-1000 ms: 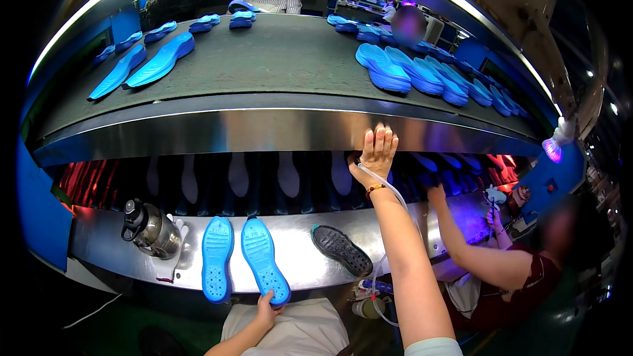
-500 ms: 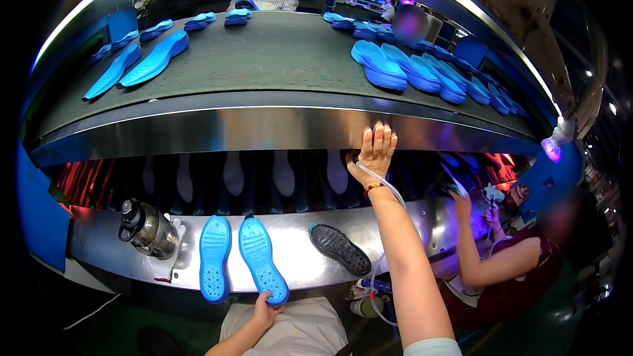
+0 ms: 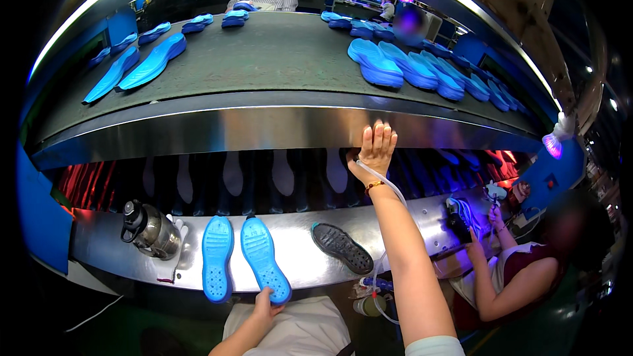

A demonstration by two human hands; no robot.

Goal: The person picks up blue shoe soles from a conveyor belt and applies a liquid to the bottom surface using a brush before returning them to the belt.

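Observation:
My left hand (image 3: 265, 304) pinches the near end of a blue shoe sole (image 3: 262, 254), which lies tilted on the steel ledge over my lap. Just left of it lies a second blue sole (image 3: 217, 257), untouched. My right hand (image 3: 376, 151) reaches up with fingers stretched flat against the metal front panel (image 3: 277, 125) of the conveyor. A thin clear tube (image 3: 394, 188) runs past its thumb and along the forearm; whether the hand holds the tube cannot be made out. Between my arms, a black sole (image 3: 341, 248) with holes rests on the ledge.
On the upper green belt (image 3: 250, 59) stand blue soles (image 3: 376, 66) in rows at left and right. A dark bottle (image 3: 148, 229) stands on a white glove (image 3: 170, 267) at left. At right a co-worker (image 3: 521, 277) handles a dark shoe (image 3: 458, 221). Red-lit slots flank the lower opening.
My hands keep their places, with only a slight shift of the whole view. The co-worker at right has lowered a hand and now has a dark shoe there.

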